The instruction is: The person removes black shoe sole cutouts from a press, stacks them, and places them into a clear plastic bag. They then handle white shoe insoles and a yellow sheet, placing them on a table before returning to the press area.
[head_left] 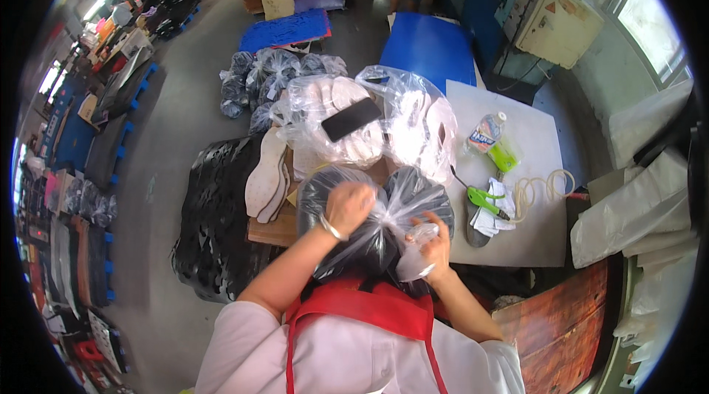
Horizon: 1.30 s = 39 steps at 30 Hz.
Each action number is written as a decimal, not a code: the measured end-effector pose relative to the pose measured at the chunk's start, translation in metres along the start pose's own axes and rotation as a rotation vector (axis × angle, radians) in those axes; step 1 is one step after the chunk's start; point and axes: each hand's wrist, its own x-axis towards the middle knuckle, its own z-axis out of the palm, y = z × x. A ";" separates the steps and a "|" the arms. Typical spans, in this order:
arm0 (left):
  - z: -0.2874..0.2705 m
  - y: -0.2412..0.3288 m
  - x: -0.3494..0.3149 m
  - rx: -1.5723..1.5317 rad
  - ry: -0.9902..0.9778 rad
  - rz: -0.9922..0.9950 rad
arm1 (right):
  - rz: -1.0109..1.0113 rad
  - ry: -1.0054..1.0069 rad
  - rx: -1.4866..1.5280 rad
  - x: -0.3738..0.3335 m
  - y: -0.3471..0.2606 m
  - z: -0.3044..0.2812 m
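Note:
Right in front of me stands a clear plastic bag [417, 198] packed with dark pieces, its film drawn tight into a twisted middle. My right hand [434, 246] grips a bunched end of this film on the right side. Over the left part of the bag, my left hand [351, 208] is curled closed at the twisted film, slightly blurred. Its fingertips are hidden. Just beyond lie clear bags of pale insoles [428, 128], with a black phone [351, 119] on top of them. A stack of loose pale insoles [267, 176] rests to the left.
A pale tabletop [535, 150] at right carries a bottle [487, 130], a green air gun [484, 200] with a coiled hose, and a dark sole. Black cut sheets [214, 209] are piled at left. Farther off are dark filled bags [273, 73] and blue sheets [428, 43].

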 end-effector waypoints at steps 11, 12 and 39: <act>-0.007 0.050 -0.021 -0.254 -0.181 0.290 | -0.051 -0.114 0.377 0.030 0.000 0.042; -0.005 0.051 -0.013 -0.283 -0.133 0.320 | -0.225 -0.062 0.317 0.031 0.001 0.044; 0.064 0.013 -0.015 -0.054 -0.402 0.020 | 0.501 -0.115 0.761 0.035 -0.002 0.012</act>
